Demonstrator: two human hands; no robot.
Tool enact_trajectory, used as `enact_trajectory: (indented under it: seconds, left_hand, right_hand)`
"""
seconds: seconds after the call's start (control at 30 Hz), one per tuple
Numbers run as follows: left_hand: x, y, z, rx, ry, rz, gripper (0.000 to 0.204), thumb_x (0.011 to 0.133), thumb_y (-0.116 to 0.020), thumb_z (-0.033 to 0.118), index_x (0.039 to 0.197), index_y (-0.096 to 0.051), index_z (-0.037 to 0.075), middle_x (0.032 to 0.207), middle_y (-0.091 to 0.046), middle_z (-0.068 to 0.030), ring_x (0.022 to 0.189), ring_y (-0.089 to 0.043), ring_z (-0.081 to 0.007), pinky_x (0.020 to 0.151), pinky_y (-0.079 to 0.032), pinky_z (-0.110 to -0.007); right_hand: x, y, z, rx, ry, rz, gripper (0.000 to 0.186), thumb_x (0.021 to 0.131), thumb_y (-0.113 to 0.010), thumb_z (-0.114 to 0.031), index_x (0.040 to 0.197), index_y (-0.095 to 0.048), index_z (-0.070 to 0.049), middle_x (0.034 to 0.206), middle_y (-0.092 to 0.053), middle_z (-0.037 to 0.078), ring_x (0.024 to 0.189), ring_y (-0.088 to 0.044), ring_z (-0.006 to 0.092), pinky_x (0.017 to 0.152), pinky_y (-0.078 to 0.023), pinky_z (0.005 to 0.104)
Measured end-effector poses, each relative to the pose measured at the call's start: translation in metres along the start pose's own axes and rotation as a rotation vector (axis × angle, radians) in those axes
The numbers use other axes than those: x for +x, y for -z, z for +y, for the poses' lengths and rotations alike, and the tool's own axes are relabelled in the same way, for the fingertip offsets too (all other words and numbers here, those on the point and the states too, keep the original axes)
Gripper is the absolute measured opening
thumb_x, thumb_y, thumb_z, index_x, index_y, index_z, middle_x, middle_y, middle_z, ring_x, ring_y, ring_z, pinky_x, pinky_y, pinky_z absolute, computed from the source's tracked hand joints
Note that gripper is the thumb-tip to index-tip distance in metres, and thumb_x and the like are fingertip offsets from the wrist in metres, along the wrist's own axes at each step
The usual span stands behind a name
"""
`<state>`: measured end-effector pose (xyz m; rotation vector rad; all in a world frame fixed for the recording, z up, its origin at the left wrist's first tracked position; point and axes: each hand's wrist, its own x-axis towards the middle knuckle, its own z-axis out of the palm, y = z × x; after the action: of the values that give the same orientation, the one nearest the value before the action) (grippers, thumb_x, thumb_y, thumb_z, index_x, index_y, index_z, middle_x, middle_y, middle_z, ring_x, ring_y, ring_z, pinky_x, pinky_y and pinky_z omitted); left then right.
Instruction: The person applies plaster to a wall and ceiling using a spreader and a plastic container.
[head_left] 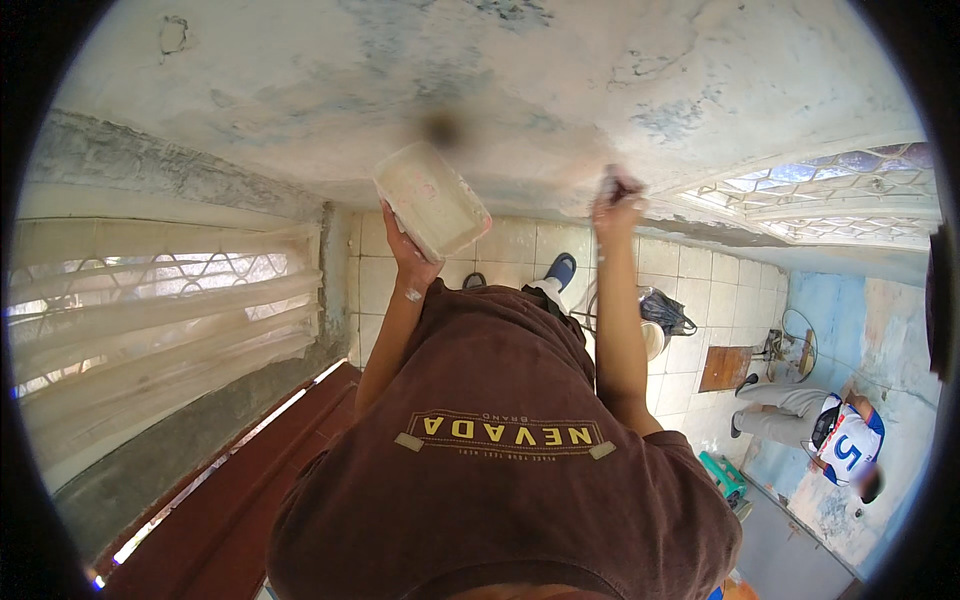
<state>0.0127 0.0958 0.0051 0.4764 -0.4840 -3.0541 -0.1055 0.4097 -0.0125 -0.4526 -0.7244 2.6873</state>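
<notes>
Two hands are raised toward the stained, peeling plaster surface that fills the top of the frame. I see my left hand gripping a pale rectangular plastic tub from beneath, its long axis tilted from upper left to lower right, one short end close to the plaster. My right hand, just right of centre, is clenched around a small dark tool whose tip meets the plaster; the tool's kind is too blurred to tell. The tub lies to the left of the right hand, near it at the same height. Below, a brown shirt carries a yellow printed band with two pale tabs. At the lower right another person's white-and-blue shirt bears a large blue mark.
</notes>
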Motion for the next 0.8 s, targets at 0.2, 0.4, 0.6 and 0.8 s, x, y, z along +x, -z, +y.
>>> enact_trajectory:
  seconds: [0.2, 0.4, 0.6, 0.8]
  left_hand:
    - [0.009, -0.013, -0.008, -0.015, 0.072, -0.047, 0.070, 0.093, -0.045, 0.065, 0.145, -0.039, 0.018, 0.145, -0.045, -0.0044, 0.132, -0.044, -0.0279, 0.109, -0.038, -0.049]
    - [-0.003, -0.003, 0.007, -0.011, 0.033, 0.047, 0.070, 0.093, -0.043, 0.065, 0.145, -0.039, 0.018, 0.145, -0.045, -0.0050, 0.132, -0.044, -0.0285, 0.109, -0.038, -0.049]
    - [-0.009, 0.000, 0.007, 0.056, -0.010, -0.010, 0.069, 0.094, -0.042, 0.064, 0.146, -0.037, 0.018, 0.145, -0.045, -0.0049, 0.131, -0.045, -0.0286, 0.109, -0.039, -0.048]
    - [0.007, -0.002, -0.001, 0.072, 0.054, 0.062, 0.068, 0.093, -0.044, 0.064, 0.144, -0.040, 0.020, 0.144, -0.046, -0.0041, 0.129, -0.046, -0.0284, 0.106, -0.041, -0.048]
  right_hand:
    - [0.038, 0.057, 0.126, 0.142, -0.617, 0.209, 0.031, 0.098, -0.036, -0.008, 0.107, -0.047, 0.019, 0.109, -0.059, 0.029, 0.098, -0.061, 0.0380, 0.089, -0.058, 0.0408]
    - [0.000, -0.108, -0.001, -0.138, -0.239, -0.154, 0.030, 0.096, -0.047, 0.000, 0.121, -0.046, 0.018, 0.120, -0.056, 0.023, 0.106, -0.059, 0.0272, 0.097, -0.053, 0.0323]
    - [0.025, -0.042, -0.128, 0.678, -0.232, -0.203, 0.044, 0.091, -0.045, -0.004, 0.131, -0.039, 0.015, 0.120, -0.057, 0.028, 0.100, -0.056, 0.0277, 0.073, -0.056, 0.0305]
    - [0.068, 0.157, 0.020, -0.750, 0.210, -0.148, 0.031, 0.095, -0.045, -0.015, 0.117, -0.057, 0.003, 0.104, -0.067, 0.016, 0.061, -0.051, 0.0163, 0.048, -0.044, 0.0231]
